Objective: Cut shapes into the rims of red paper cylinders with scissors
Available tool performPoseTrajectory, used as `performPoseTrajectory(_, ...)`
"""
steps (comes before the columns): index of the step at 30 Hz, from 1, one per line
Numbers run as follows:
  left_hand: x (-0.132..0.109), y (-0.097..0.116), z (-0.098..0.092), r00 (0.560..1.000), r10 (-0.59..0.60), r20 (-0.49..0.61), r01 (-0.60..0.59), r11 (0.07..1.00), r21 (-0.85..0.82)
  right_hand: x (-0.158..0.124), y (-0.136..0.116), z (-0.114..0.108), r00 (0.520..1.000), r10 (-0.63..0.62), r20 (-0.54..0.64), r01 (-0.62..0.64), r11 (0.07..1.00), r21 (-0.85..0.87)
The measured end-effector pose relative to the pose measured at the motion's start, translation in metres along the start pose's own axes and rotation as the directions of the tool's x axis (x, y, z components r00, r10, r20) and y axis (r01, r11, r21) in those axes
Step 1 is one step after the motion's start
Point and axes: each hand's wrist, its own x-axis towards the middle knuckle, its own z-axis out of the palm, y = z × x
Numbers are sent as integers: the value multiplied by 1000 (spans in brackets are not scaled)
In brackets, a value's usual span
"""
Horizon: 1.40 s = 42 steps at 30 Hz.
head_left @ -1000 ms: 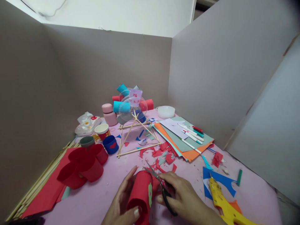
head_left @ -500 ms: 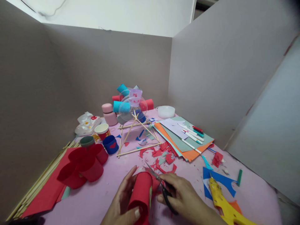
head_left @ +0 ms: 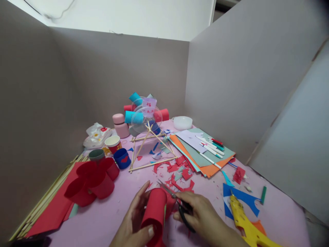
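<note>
My left hand (head_left: 136, 219) is wrapped round a red paper-covered cup (head_left: 155, 209), its thumb near the open end that faces me. In my right hand (head_left: 199, 216) is a pair of scissors (head_left: 185, 218) with black handles, the blades pointing up and left beside the cup's far end. A strip of green shows on the right side of the cup. Red and pale green paper scraps (head_left: 180, 175) lie just beyond the scissors. Further back, a frame of wooden sticks (head_left: 140, 145) carries a wheel of clear discs (head_left: 138, 120) with coloured cups round it.
Several red cups (head_left: 101, 185) and a blue cup (head_left: 122, 158) stand at the left, by wooden sticks (head_left: 38, 206). Coloured sheets (head_left: 205, 168) with markers (head_left: 210, 149) lie at the right. A yellow glue gun (head_left: 243, 219) rests on blue paper (head_left: 246, 199). Grey panels (head_left: 123, 68) enclose the table.
Little differs. Both hands keep their hold on the cup and scissors, and the scissor tips have shifted slightly left. The whole view has moved a touch.
</note>
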Motion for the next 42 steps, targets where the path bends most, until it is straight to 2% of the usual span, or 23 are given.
performPoseTrajectory(6,0,-4,-1,999,1,54,-5,997,81,-1,-2,-3,1000,-3,23,4,999,-36)
performPoseTrajectory(13,-2,6,5,998,-52,33,42,964,261,0,4,-3,1000,10,19,-8,992,-123)
performPoseTrajectory(19,-3,8,6,1000,-24,0,23,957,291,0,4,-4,999,32,33,-27,991,-130)
performPoseTrajectory(30,-4,9,4,1000,-16,17,10,955,296,0,4,-1,1000,-3,29,5,996,-87)
performPoseTrajectory(33,-3,7,1,1000,-11,27,2,952,307,2,5,0,1000,5,-1,-5,1000,-12)
performPoseTrajectory(35,-3,4,0,999,-17,41,3,951,308,2,4,3,999,22,-39,-16,988,156)
performPoseTrajectory(36,-3,3,0,999,-21,49,5,953,302,2,3,4,998,37,-42,-24,958,285)
performPoseTrajectory(39,-5,1,4,997,-46,65,28,966,256,-2,-3,9,998,54,31,-62,787,614)
performPoseTrajectory(40,-6,0,6,996,-60,71,41,971,233,-3,-4,10,997,57,50,-76,757,649)
performPoseTrajectory(42,-9,-2,10,994,-84,75,67,977,200,-5,-8,12,996,61,61,-86,758,646)
